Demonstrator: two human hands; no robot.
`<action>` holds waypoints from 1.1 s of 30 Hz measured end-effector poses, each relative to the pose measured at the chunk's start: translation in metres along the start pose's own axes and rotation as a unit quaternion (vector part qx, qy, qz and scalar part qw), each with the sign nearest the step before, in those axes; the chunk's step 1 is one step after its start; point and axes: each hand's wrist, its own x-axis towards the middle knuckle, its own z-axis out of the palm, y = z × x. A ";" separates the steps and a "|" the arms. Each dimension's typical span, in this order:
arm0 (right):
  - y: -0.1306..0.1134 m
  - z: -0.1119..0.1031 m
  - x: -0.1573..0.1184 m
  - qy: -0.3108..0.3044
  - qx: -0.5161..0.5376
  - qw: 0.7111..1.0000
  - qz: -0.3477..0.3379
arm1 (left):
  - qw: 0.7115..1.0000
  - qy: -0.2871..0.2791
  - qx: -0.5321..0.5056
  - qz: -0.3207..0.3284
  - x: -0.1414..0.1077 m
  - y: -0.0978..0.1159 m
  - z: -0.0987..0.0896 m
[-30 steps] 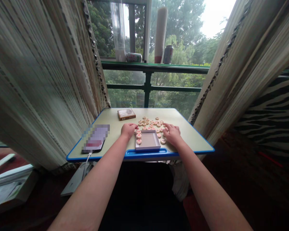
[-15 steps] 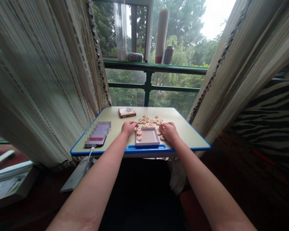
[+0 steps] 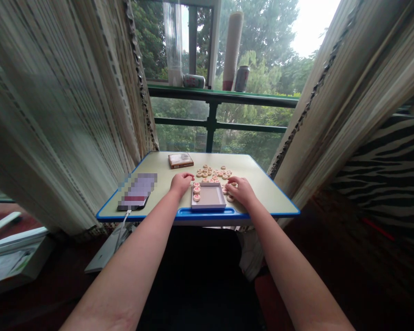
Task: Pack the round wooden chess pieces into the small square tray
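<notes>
A shallow white box tray (image 3: pixel 210 197) lies near the table's front edge. Along its left side sits a column of three round xiangqi pieces (image 3: pixel 196 190) with red characters. By the tray's upper left corner is my left hand (image 3: pixel 181 184), its fingers curled together; whether a piece is between the fingertips is too small to tell. My right hand (image 3: pixel 241 189) hovers at the tray's right side, fingers bent but apart, over a few loose pieces (image 3: pixel 230 198). Contact there is unclear. More xiangqi pieces (image 3: pixel 209 173) are scattered beyond the tray.
A flat brown box (image 3: pixel 181 160) lies at the table's back left. A phone (image 3: pixel 138 192) with a white cable rests at the left. A blue rim edges the table (image 3: pixel 276 197). Cans (image 3: pixel 193 81) and stacked cups (image 3: pixel 233 50) stand on the window ledge.
The whole view has shifted slightly, so the table and tray appear a little further left. Both hands stay beside the tray with only small finger movements. The three pieces in the tray keep their places.
</notes>
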 end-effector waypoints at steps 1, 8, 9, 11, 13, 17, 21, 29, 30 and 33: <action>0.000 0.000 0.000 -0.003 -0.004 1.000 0.001 | 1.000 0.006 0.004 0.001 0.000 0.000 0.000; -0.002 -0.002 -0.002 -0.025 -0.035 0.999 0.010 | 0.999 0.010 0.033 0.008 0.002 -0.003 -0.001; -0.002 -0.002 -0.002 -0.024 -0.035 0.999 0.010 | 0.999 0.014 0.037 0.002 0.002 -0.003 -0.001; -0.002 -0.003 -0.002 -0.025 -0.035 0.999 0.009 | 0.999 0.022 0.045 -0.010 0.002 -0.003 -0.001; -0.001 -0.003 -0.002 -0.028 -0.037 0.999 0.005 | 0.998 0.026 0.054 -0.017 0.002 -0.003 -0.001; 0.001 -0.002 -0.003 -0.032 -0.041 0.999 -0.005 | 0.996 -0.014 0.079 -0.035 0.005 0.004 -0.002; 0.002 -0.005 -0.002 -0.038 -0.047 0.998 -0.016 | 0.984 -0.079 0.059 -0.148 0.014 0.022 -0.007; -0.001 -0.023 0.032 -0.073 -0.099 0.992 -0.024 | 0.959 -0.106 0.043 -0.260 0.040 0.051 -0.002; -0.003 -0.025 0.038 -0.071 -0.101 0.992 -0.037 | 0.960 -0.112 0.039 -0.253 0.045 0.052 0.000; -0.013 -0.026 0.058 -0.076 -0.079 0.991 -0.079 | 0.981 -0.081 0.001 -0.177 0.063 0.050 0.005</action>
